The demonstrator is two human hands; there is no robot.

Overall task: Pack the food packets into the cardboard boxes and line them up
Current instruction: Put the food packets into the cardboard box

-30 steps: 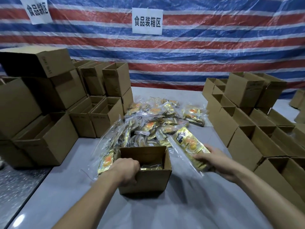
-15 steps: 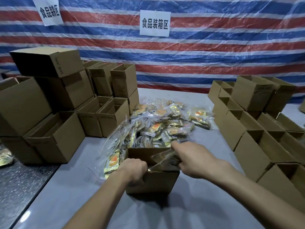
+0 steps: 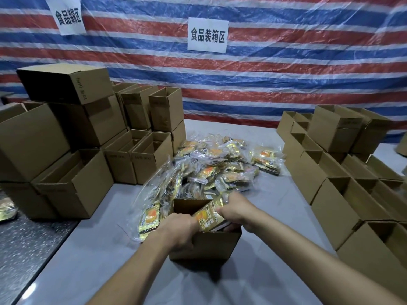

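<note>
An open brown cardboard box point(image 3: 211, 244) stands on the grey table right in front of me. My left hand point(image 3: 179, 230) grips its near left rim. My right hand point(image 3: 236, 209) holds a gold and orange food packet point(image 3: 208, 215), tilted and partly down inside the box's mouth. Behind the box lies a heap of food packets point(image 3: 220, 164) in clear wrappers, spreading from the box's left side to the table's middle. What lies at the bottom of the box is hidden.
Open and stacked cardboard boxes point(image 3: 72, 139) crowd the left side. More open cardboard boxes point(image 3: 339, 172) stand in rows along the right. A striped tarp with two paper signs point(image 3: 207, 35) hangs behind. One packet point(image 3: 6, 212) lies on the dark speckled surface at far left.
My right hand carried the packet from the right of the box to over its mouth and has lowered it partly in. My left hand has stayed on the box rim.
</note>
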